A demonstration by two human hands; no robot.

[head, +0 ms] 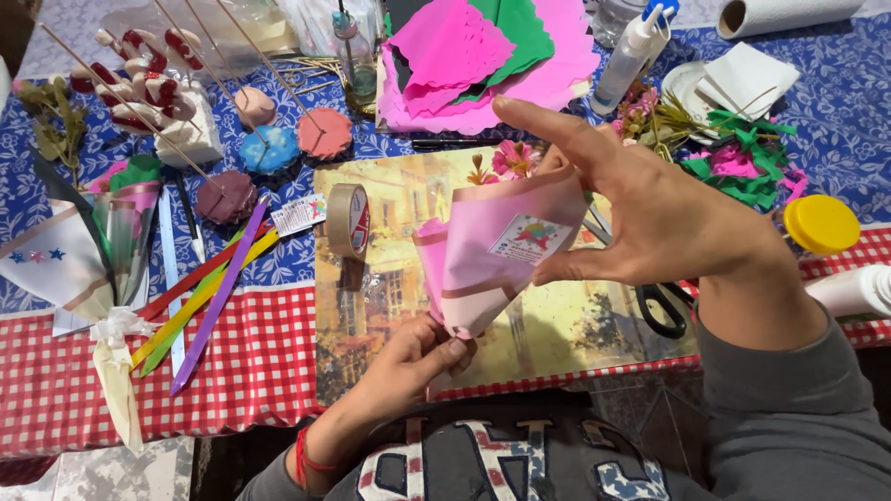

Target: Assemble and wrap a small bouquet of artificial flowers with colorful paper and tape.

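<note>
Item: pink paper cone (497,255) wrapped round small flowers (513,160), held above the picture board (557,325) on the table (269,362). My left hand (413,357) pinches the cone's lower tip closed. My right hand (650,218) cradles the upper wrap, thumb under, fingers spread, not fully closed. Nearby: tape roll (348,220) just left, scissors (661,306) partly under my right wrist, coloured strips (209,288) further left. Handling note, my judgement: keep the tip pinched tight and the overlap snug so the wrap does not spring loose.
</note>
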